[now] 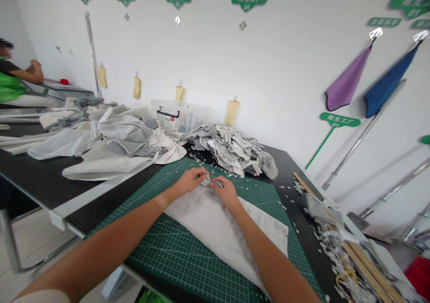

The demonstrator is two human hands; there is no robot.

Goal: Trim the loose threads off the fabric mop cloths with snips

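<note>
A pale grey fabric piece (215, 224) lies spread on a green cutting mat (168, 258). My left hand (191, 181) pinches the far edge of this fabric, its fingertips closed. Just right of it, my right hand (225, 191) is closed around a slim metal tool (219, 184); its working end is too small to make out. The fingertips of both hands almost meet at the fabric's edge, where a small part is lifted off the mat.
Heaped grey fabric pieces (231, 148) and a larger fabric pile (117, 137) lie beyond the mat, near a clear plastic box (171, 117). Scraps and wooden strips (364, 267) line the right edge. A person in a green vest (11, 81) sits far left.
</note>
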